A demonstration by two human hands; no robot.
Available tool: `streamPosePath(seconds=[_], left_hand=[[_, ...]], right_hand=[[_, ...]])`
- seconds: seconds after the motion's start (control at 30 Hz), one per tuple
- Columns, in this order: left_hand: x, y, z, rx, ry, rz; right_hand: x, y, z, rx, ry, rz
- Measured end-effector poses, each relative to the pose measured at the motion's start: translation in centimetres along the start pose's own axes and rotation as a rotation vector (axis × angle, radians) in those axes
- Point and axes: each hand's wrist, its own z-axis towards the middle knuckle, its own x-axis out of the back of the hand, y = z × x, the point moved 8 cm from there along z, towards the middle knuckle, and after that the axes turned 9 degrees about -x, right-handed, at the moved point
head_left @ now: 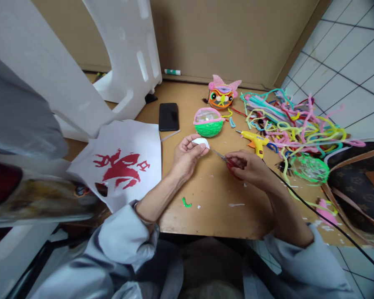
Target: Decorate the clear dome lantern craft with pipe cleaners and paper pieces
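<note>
My left hand (187, 155) is closed on a small white piece (201, 142), pinched between thumb and fingers above the wooden table (212, 207). My right hand (247, 166) grips small scissors with red handles (225, 158); their blades point left toward the white piece and stop just short of it. Just beyond my left hand sits a half ball wrapped in green with a pink rim (208, 122). A yellow glue gun (255, 140) lies right behind my right hand, its black cord running off to the right.
A colourful pipe-cleaner mask (222, 94) stands at the back. A big heap of pipe cleaners (299, 120) fills the right side, with a green-wrapped ball (310, 169) and a brown bag (358, 182). A black phone (168, 116), a white bag with red print (124, 164) and white foam (124, 62) lie left.
</note>
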Motion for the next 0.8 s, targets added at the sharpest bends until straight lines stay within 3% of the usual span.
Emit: streamPosePath(seconds=[0.23, 0.53, 0.8], left_hand=[[0.6, -0.3, 0.3, 0.052, 0.048, -0.011], [0.2, -0.5, -0.3, 0.133, 0.133, -0.154], [-0.7, -1.0, -0.9, 0.179, 0.082, -0.173]], right_hand=[[-0.1, 0.7, 0.2, -0.144, 0.009, 0.315], [-2.2, -2.0, -0.4, 0.104, -0.012, 0.046], [-3.8, -1.9, -0.4, 0.141, -0.037, -0.056]])
